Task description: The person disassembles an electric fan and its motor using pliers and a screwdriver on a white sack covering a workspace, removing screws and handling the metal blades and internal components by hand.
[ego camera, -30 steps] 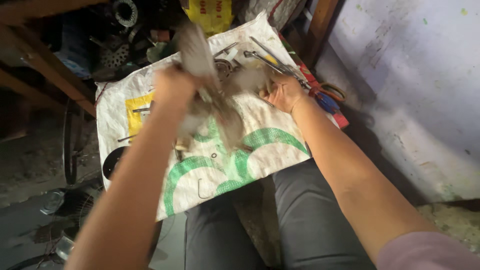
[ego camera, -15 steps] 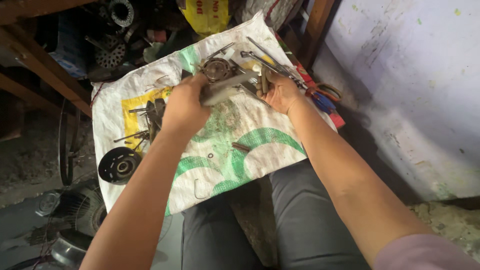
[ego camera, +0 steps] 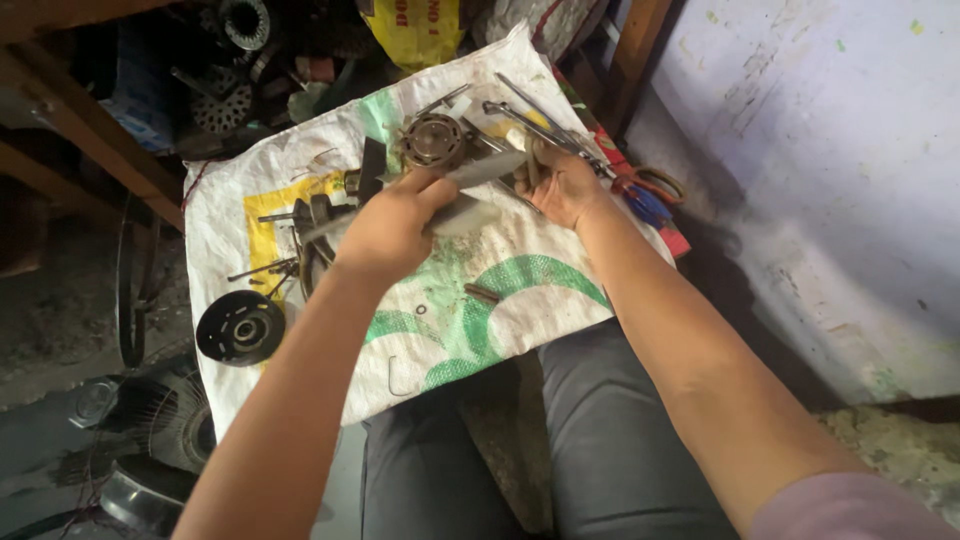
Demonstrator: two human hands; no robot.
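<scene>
The white woven sack, printed with green and yellow shapes, fills the middle of the frame; you have it spread flat on the floor ahead of your knees, likely so small parts stay visible and together on one surface. Your two forearms reach in from the bottom edge and meet over its upper half.

Your left hand, just left of centre, is closed around a flat grey metal piece, the fingers curled over its near end so the far end points up and right. Your right hand, right of centre, has its fingers wrapped around the other end, so the piece is held between both hands above the sack rather than resting on it; what exactly the right fingers pinch is too blurred to tell.

Just above your hands lies a round ribbed motor part, near enough to reach. At the sack's left edge, on the floor, sits a black pulley wheel. To the right of your right hand, off the sack, lie scissors with orange handles. A small dark pin rests alone in the sack's lower middle.
</scene>
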